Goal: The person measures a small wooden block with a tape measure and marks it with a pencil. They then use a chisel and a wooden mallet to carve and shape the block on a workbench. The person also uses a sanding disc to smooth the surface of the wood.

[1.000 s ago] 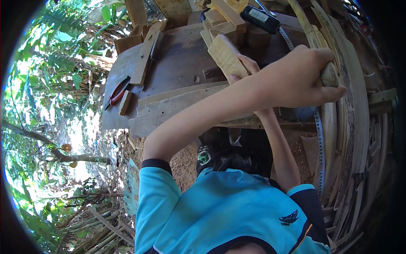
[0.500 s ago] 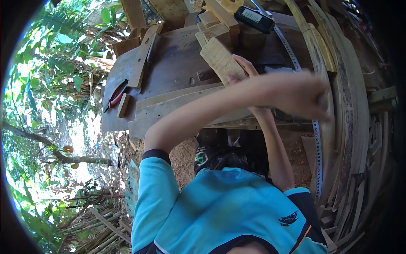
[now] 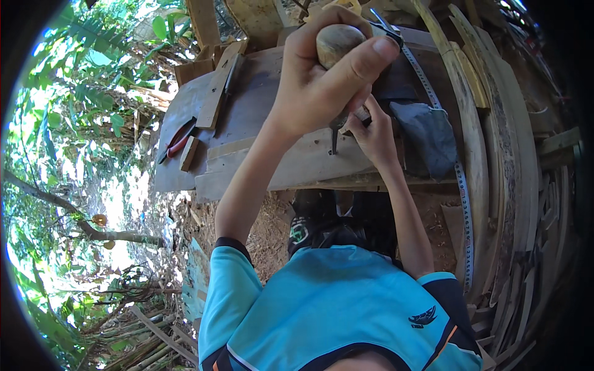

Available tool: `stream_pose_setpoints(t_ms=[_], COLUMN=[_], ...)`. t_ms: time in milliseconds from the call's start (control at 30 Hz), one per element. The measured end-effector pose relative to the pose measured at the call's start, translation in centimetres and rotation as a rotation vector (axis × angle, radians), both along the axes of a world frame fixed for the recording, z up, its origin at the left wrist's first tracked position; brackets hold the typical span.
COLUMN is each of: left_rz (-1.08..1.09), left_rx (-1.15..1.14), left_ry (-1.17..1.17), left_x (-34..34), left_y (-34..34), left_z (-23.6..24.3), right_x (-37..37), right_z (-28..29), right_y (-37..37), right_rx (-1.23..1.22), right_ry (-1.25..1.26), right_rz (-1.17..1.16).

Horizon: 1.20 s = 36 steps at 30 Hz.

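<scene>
My left hand is raised close to the camera, shut on the rounded wooden handle end of a tool; the tool's head is hidden. Just below it, my right hand pinches a thin dark metal spike or chisel, its tip standing on the weathered wooden board of the workbench. The two hands nearly touch.
Red-handled pliers and a small wood block lie at the bench's left. A wooden slat rests behind them. A grey cloth and a measuring tape lie at the right, beside stacked curved planks. Trees stand on the left.
My left hand has swung from the right side of the bench up and toward the camera. It now covers the pale wooden block seen before. My right hand stays on the board.
</scene>
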State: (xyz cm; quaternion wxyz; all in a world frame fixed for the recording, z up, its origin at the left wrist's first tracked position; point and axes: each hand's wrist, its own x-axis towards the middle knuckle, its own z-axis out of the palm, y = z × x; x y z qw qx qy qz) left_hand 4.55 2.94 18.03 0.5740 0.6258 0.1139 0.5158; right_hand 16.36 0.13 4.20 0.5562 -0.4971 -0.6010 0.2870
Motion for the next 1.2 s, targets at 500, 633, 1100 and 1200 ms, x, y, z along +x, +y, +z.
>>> stream_pose_setpoints(t_ms=[500, 633, 1100, 1200], left_rz=[-0.374, -0.593, -0.066, 0.156], left_rx=[0.125, 0.002, 0.086, 0.006], left_ry=[0.4, 0.775, 0.59, 0.267], left_x=[5.0, 7.1, 0.3, -2.4], left_y=[-1.3, 0.4, 1.0, 0.7], left_z=[-5.6, -5.5, -3.0, -4.2], right_x=[0.3, 0.3, -0.1, -0.1], right_z=[-2.8, -1.2, 0.9, 0.1], right_y=[0.7, 0.0, -0.4, 0.1], right_rx=[-0.027, -0.146, 0.031, 0.057], right_ry=[0.291, -0.083, -0.077, -0.009], right_rz=[0.17, 0.066, -0.001, -0.036])
